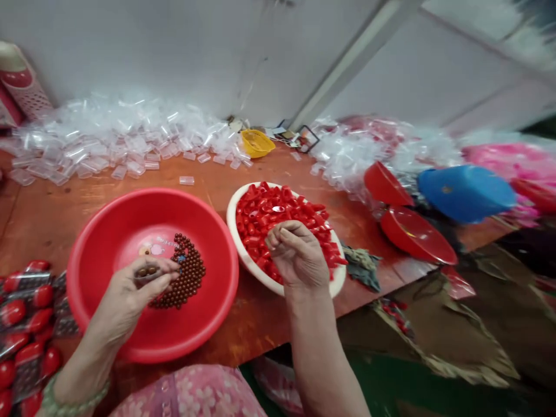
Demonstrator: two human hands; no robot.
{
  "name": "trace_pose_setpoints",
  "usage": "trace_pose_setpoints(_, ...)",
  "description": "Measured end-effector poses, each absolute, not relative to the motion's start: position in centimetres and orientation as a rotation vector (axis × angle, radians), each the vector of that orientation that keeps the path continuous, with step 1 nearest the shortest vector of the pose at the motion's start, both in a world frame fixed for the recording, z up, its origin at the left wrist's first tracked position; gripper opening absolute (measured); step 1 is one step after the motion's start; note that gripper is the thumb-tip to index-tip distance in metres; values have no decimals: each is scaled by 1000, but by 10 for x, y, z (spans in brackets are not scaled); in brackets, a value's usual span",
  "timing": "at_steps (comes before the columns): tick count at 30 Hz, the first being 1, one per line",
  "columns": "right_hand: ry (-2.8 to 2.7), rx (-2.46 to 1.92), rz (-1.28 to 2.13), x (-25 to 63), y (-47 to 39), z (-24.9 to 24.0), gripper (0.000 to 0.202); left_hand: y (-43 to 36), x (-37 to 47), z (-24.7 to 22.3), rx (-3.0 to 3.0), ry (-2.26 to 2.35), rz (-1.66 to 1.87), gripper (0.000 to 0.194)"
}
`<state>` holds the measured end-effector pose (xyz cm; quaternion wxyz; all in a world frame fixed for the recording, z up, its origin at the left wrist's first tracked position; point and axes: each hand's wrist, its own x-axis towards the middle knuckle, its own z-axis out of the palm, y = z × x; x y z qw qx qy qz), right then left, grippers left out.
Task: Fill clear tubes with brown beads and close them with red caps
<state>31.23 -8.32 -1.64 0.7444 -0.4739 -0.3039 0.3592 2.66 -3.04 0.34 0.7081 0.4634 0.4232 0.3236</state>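
My left hand is closed around a small clear plastic container with a few brown beads showing in it, held over the red basin. A heap of shiny brown beads lies in that basin, just right of my left fingertips. My right hand is raised in front of a white bowl piled with red plastic caps. Its fingers are curled in with the thumb pressed against them; what they hold, if anything, is hidden.
Clear plastic containers are heaped along the wall, near a yellow basket. Several red-capped containers lie at the left. Toward the table's right edge are a grey-green cloth, red bowls and a blue tub.
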Motion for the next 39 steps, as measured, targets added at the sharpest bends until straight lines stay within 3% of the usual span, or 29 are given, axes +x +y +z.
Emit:
trace_pose_setpoints(11,-939,-1410,700,281,-81,-15,11,-41,15,6,1203,972,743,15)
trace_pose_setpoints(18,-2165,-1763,900,246,-17,-13,13,-35,-15,13,1373,1170,920,11)
trace_pose_setpoints(22,-2503,-1992,857,222,17,-32,10,-35,-18,8,1376,1143,875,12)
trace_pose_setpoints(28,-2537,-1998,837,205,19,-67,34,-33,-14,-6,1327,1037,791,10)
trace_pose_setpoints(34,-2349,-1829,925,205,26,-59,6,-31,-12,-11,1244,986,798,8)
trace_pose_setpoints(39,-1550,-1487,1230,194,10,-37,50,-30,-7,-17,1223,1002,824,9)
